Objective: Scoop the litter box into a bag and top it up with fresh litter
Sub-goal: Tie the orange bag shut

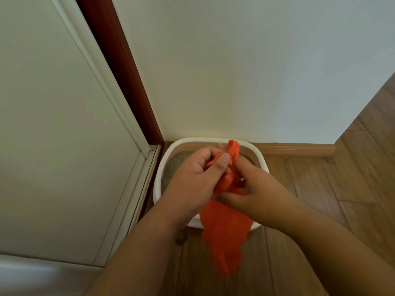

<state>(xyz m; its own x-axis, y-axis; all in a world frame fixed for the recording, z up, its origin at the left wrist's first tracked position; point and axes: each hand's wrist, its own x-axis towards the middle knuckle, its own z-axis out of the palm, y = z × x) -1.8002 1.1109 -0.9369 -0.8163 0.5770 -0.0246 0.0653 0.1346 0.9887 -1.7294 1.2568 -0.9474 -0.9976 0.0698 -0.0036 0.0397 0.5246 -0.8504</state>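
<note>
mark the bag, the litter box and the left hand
bag [224, 231]: head view, on the hanging lower body.
litter box [159, 176]: head view, on the white left rim.
left hand [192, 176]: head view, on the back of the hand.

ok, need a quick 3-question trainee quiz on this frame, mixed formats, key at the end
1. True or false: both hands grip the thin orange plastic bag.
2. Multiple choice: where does the white plastic litter box stand? A) in the middle of the room; B) on the wooden floor, in the corner between the white wall and the red-brown door frame; C) on a shelf.
3. Fill in: the bag's lower part hangs ____ the box's near rim.

Key:
1. True: the left hand and right hand both hold its bunched top.
2. B
3. in front of
</note>
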